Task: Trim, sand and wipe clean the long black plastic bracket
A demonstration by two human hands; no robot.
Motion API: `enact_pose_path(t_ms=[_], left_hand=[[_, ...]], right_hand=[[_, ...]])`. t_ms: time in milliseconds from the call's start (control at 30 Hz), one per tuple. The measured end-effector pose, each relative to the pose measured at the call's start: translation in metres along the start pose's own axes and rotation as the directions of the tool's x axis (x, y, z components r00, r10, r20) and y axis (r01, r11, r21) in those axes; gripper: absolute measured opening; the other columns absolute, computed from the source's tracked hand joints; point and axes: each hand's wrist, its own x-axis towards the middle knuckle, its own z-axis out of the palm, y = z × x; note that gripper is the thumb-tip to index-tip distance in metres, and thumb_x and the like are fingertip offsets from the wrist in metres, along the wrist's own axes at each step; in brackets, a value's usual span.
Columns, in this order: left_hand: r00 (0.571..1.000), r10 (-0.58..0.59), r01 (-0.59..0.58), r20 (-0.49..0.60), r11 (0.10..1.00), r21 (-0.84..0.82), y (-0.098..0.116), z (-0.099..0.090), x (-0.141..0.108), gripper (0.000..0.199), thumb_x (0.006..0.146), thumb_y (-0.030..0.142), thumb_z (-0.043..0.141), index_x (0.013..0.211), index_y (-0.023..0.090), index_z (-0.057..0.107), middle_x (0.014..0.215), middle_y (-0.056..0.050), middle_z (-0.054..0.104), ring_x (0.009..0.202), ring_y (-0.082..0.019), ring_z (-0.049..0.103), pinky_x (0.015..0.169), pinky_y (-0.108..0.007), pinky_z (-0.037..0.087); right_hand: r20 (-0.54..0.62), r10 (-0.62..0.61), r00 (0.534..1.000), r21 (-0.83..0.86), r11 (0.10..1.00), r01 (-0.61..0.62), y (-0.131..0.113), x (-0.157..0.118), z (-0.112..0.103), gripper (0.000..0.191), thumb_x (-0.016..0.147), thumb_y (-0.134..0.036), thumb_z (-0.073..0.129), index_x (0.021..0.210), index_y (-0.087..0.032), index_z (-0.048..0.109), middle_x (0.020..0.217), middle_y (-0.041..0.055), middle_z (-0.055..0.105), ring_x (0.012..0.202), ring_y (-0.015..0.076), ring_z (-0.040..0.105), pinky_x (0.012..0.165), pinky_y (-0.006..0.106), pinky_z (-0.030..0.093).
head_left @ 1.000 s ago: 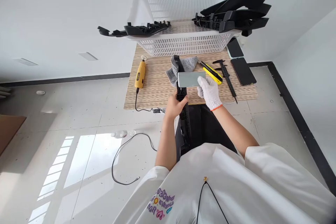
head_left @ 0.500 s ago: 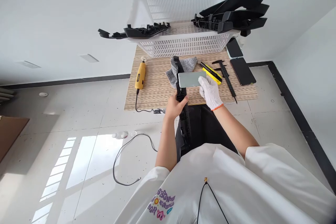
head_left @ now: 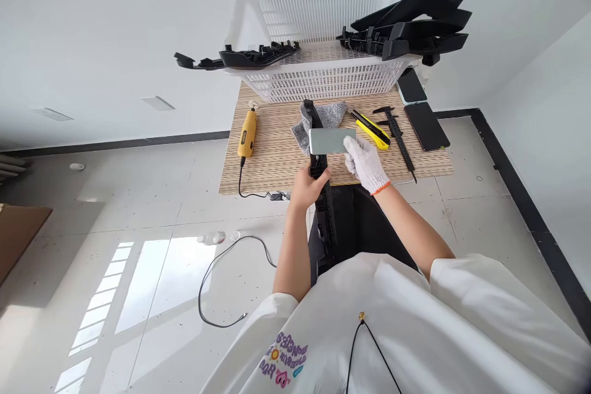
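Note:
Bare, my left hand [head_left: 310, 187] is wrapped round a long black plastic part [head_left: 327, 221], which runs from my lap up over the table's front edge. My right hand [head_left: 365, 163], in a white knit glove with an orange cuff, grips the right end of a flat grey-green rectangular piece [head_left: 330, 141]. This piece lies across the upper stretch of the black part and hides some of it. Whether the two touch I cannot tell. Behind them a grey cloth [head_left: 331, 113] is bunched on the table.
On the wooden table [head_left: 277, 166] lie a yellow rotary tool [head_left: 248, 133], a yellow utility knife [head_left: 372, 130], a black caliper [head_left: 400, 140] and two phones [head_left: 427, 126]. A white basket [head_left: 323, 79] with black parts [head_left: 410, 28] stands behind. A cable [head_left: 201, 286] curls on the floor.
My right hand and the grey-green piece have shifted slightly left across the black part. My left hand keeps its hold in the same place.

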Motion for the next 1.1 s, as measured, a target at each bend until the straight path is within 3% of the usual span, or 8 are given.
enact_pose_path(t_ms=[167, 300, 433, 533, 667, 800, 933, 1100], left_hand=[[0.999, 0.052, -0.052, -0.009, 0.999, -0.013, 0.002, 0.001, 0.000, 0.030, 0.083, 0.047, 0.067, 0.073, 0.020, 0.058, 0.062, 0.001, 0.052, 0.061, -0.014, 0.050, 0.058, -0.028, 0.041], [1.000, 0.001, -0.001, -0.022, 1.000, -0.016, 0.003, 0.001, 0.000, 0.028, 0.080, 0.046, 0.070, 0.077, 0.020, 0.059, 0.064, 0.001, 0.054, 0.061, -0.014, 0.051, 0.057, -0.027, 0.040], [0.998, 0.060, -0.061, -0.028, 0.997, -0.040, 0.003, 0.000, -0.001, 0.028, 0.082, 0.046, 0.067, 0.076, 0.020, 0.059, 0.066, 0.000, 0.055, 0.067, -0.016, 0.054, 0.063, -0.028, 0.042], [1.000, 0.006, -0.007, -0.020, 0.999, -0.052, 0.003, 0.000, -0.001, 0.032, 0.081, 0.048, 0.069, 0.074, 0.020, 0.056, 0.063, 0.002, 0.050, 0.060, -0.013, 0.048, 0.058, -0.027, 0.039], [0.999, 0.027, -0.028, -0.026, 0.998, -0.048, 0.003, 0.000, -0.001, 0.032, 0.082, 0.047, 0.068, 0.073, 0.019, 0.056, 0.063, 0.002, 0.049, 0.060, -0.013, 0.047, 0.057, -0.026, 0.037], [1.000, 0.000, -0.001, -0.006, 0.998, -0.055, 0.005, -0.001, -0.002, 0.028, 0.081, 0.044, 0.068, 0.077, 0.018, 0.058, 0.063, 0.003, 0.050, 0.059, -0.012, 0.045, 0.057, -0.026, 0.037], [0.999, 0.029, -0.030, -0.021, 0.998, -0.051, 0.005, -0.001, -0.002, 0.028, 0.082, 0.043, 0.067, 0.074, 0.018, 0.057, 0.063, 0.002, 0.051, 0.060, -0.012, 0.046, 0.057, -0.026, 0.037], [0.999, 0.040, -0.040, -0.003, 0.999, -0.022, 0.005, 0.000, -0.002, 0.028, 0.082, 0.045, 0.067, 0.077, 0.018, 0.059, 0.066, 0.002, 0.054, 0.063, -0.013, 0.049, 0.061, -0.027, 0.039]], right_hand=[[0.065, 0.047, 0.997, -0.050, 0.998, -0.044, 0.001, -0.001, 0.005, 0.045, 0.078, -0.050, 0.076, 0.070, -0.022, 0.042, 0.052, -0.0086, 0.042, 0.038, 0.0031, 0.035, 0.034, 0.017, 0.024], [-0.055, -0.021, 0.998, -0.003, 1.000, 0.021, 0.002, -0.001, 0.008, 0.042, 0.080, -0.049, 0.074, 0.071, -0.022, 0.043, 0.052, -0.0092, 0.039, 0.039, 0.0032, 0.034, 0.034, 0.017, 0.025], [0.035, 0.018, 0.999, -0.059, 0.998, -0.016, 0.002, -0.003, 0.009, 0.040, 0.077, -0.048, 0.077, 0.071, -0.021, 0.047, 0.053, -0.0085, 0.042, 0.041, 0.0030, 0.034, 0.034, 0.016, 0.025], [-0.080, -0.008, 0.997, -0.010, 1.000, 0.008, 0.001, -0.005, 0.008, 0.042, 0.080, -0.049, 0.074, 0.070, -0.022, 0.043, 0.051, -0.0093, 0.041, 0.038, 0.0027, 0.032, 0.034, 0.016, 0.025], [0.008, 0.038, 0.999, -0.067, 0.997, -0.037, -0.001, -0.004, 0.006, 0.037, 0.080, -0.044, 0.075, 0.071, -0.021, 0.047, 0.052, -0.0082, 0.044, 0.039, 0.0032, 0.037, 0.033, 0.015, 0.026], [-0.117, -0.037, 0.992, -0.054, 0.998, 0.031, -0.003, 0.000, 0.000, 0.039, 0.083, -0.047, 0.071, 0.070, -0.022, 0.043, 0.050, -0.0087, 0.044, 0.035, 0.0041, 0.037, 0.031, 0.017, 0.024], [-0.001, 0.021, 1.000, -0.100, 0.995, -0.021, -0.002, 0.000, -0.001, 0.037, 0.081, -0.045, 0.073, 0.072, -0.022, 0.046, 0.050, -0.0089, 0.045, 0.034, 0.0035, 0.037, 0.031, 0.016, 0.024], [-0.102, -0.045, 0.994, -0.067, 0.997, 0.038, 0.002, -0.005, 0.006, 0.041, 0.083, -0.046, 0.070, 0.069, -0.022, 0.041, 0.049, -0.0096, 0.043, 0.034, 0.0034, 0.037, 0.031, 0.016, 0.024]])
